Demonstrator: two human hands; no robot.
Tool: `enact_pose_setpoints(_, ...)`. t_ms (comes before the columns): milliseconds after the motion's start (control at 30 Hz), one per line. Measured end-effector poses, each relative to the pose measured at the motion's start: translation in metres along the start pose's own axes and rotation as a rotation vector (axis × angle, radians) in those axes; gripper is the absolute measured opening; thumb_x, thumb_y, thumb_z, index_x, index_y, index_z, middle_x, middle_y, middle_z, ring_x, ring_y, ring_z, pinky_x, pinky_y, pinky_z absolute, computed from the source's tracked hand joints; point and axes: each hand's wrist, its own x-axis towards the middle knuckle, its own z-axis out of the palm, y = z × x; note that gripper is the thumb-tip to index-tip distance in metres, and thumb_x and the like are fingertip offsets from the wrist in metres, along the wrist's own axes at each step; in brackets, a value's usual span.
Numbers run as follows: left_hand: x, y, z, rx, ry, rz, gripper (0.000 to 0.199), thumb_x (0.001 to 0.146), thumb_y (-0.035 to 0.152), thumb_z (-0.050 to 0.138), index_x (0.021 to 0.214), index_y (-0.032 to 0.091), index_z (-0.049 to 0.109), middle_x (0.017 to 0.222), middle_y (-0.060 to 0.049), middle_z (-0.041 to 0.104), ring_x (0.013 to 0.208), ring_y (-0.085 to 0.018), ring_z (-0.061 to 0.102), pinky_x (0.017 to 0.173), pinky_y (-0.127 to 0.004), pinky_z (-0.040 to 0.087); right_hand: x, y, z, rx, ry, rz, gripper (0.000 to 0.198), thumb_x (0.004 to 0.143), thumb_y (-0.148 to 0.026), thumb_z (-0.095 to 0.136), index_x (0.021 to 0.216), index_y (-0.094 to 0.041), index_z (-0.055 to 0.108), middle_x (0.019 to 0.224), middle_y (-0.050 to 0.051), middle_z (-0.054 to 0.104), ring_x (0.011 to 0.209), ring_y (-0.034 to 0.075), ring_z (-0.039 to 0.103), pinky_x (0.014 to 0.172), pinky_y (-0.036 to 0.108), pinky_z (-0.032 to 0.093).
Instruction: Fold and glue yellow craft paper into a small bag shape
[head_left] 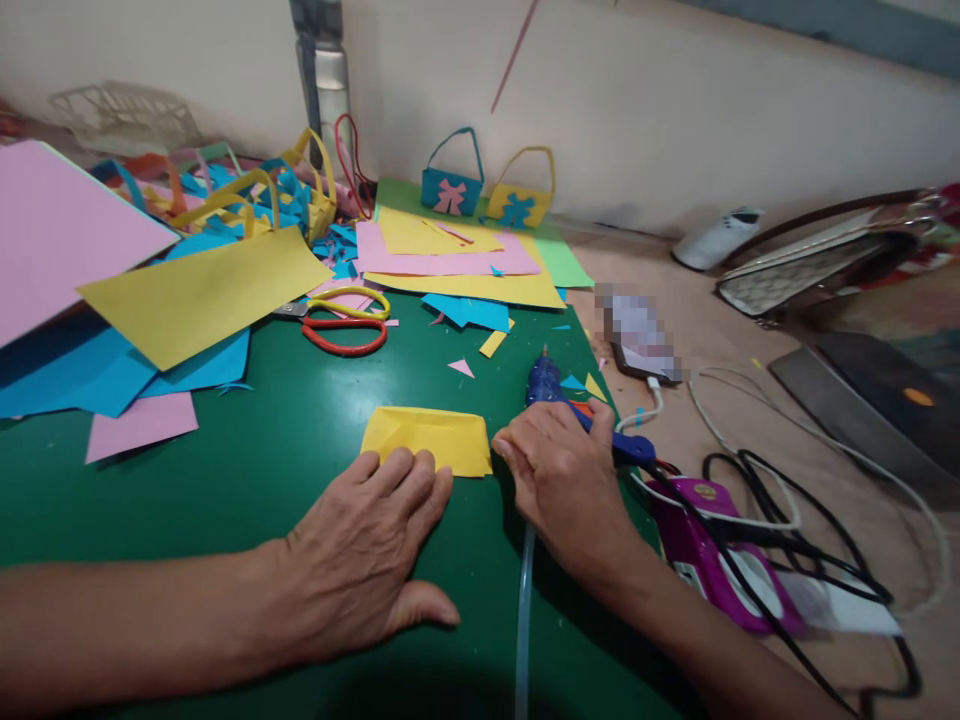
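Observation:
A small folded yellow paper piece (427, 432) lies flat on the green tabletop. My left hand (367, 540) rests on its near edge with the fingers stretched out and the thumb apart. My right hand (562, 470) is just beyond the paper's right end, with thumb and forefinger pinched together. Whether anything is between those fingertips is hidden. Behind and under this hand lies a blue glue gun (543, 382), nozzle pointing away from me. Its translucent glue stick (526, 610) runs out toward me below the hand.
Scissors (345, 338) with red and yellow handles lie beyond the paper. Coloured sheets (202, 295) and scraps cover the left and back. Two small paper bags (452, 190) stand by the wall. At right are a phone (641, 345), cables and a purple power strip (720, 550).

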Motion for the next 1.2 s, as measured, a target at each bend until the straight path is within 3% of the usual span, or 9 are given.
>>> enact_pose_setpoints(400, 0.012, -0.002, 0.0, 0.007, 0.022, -0.003, 0.08, 0.077, 0.074, 0.021, 0.129, 0.017, 0.042, 0.101, -0.01, 0.052, 0.086, -0.026, 0.045, 0.067, -0.039, 0.037, -0.019, 0.002, -0.01, -0.081, -0.066, -0.128, 0.022, 0.08, -0.006, 0.045, 0.075, -0.018, 0.063, 0.072, 0.005, 0.06, 0.077, 0.021, 0.049, 0.087, 0.041, 0.029)
enact_pose_setpoints(600, 0.012, 0.0, -0.002, 0.017, 0.025, -0.011, 0.081, 0.075, 0.075, 0.024, 0.13, 0.017, 0.041, 0.098, -0.009, 0.053, 0.084, -0.025, 0.046, 0.066, -0.039, 0.038, -0.035, -0.007, -0.006, -0.147, -0.051, -0.234, 0.034, 0.082, -0.008, 0.044, 0.111, -0.016, 0.06, 0.073, 0.005, 0.06, 0.075, 0.023, 0.051, 0.087, 0.046, 0.03)
enact_pose_setpoints(767, 0.005, 0.005, -0.002, 0.074, 0.03, -0.013, 0.079, 0.077, 0.072, 0.031, 0.128, 0.012, 0.043, 0.104, -0.013, 0.054, 0.09, -0.028, 0.048, 0.071, -0.04, 0.04, -0.039, -0.013, -0.002, -0.182, -0.037, -0.269, 0.029, 0.081, -0.012, 0.049, 0.106, -0.015, 0.063, 0.074, 0.006, 0.06, 0.079, 0.024, 0.05, 0.091, 0.051, 0.027)
enact_pose_setpoints(1000, -0.008, 0.016, 0.006, 0.128, 0.098, 0.011, 0.085, 0.074, 0.074, 0.034, 0.119, 0.004, 0.051, 0.117, -0.02, 0.055, 0.107, -0.037, 0.049, 0.092, -0.046, 0.034, -0.033, -0.015, -0.003, -0.143, -0.03, -0.282, 0.025, 0.082, -0.01, 0.046, 0.099, -0.016, 0.064, 0.078, 0.006, 0.06, 0.084, 0.023, 0.05, 0.093, 0.051, 0.026)
enact_pose_setpoints(1200, -0.01, 0.019, 0.002, 0.151, 0.129, 0.022, 0.09, 0.075, 0.075, 0.026, 0.125, 0.002, 0.044, 0.121, -0.027, 0.054, 0.108, -0.04, 0.054, 0.08, -0.043, 0.043, -0.029, -0.016, 0.004, -0.101, -0.001, -0.287, 0.033, 0.081, -0.009, 0.043, 0.105, -0.018, 0.063, 0.072, 0.005, 0.057, 0.076, 0.021, 0.049, 0.09, 0.051, 0.03)
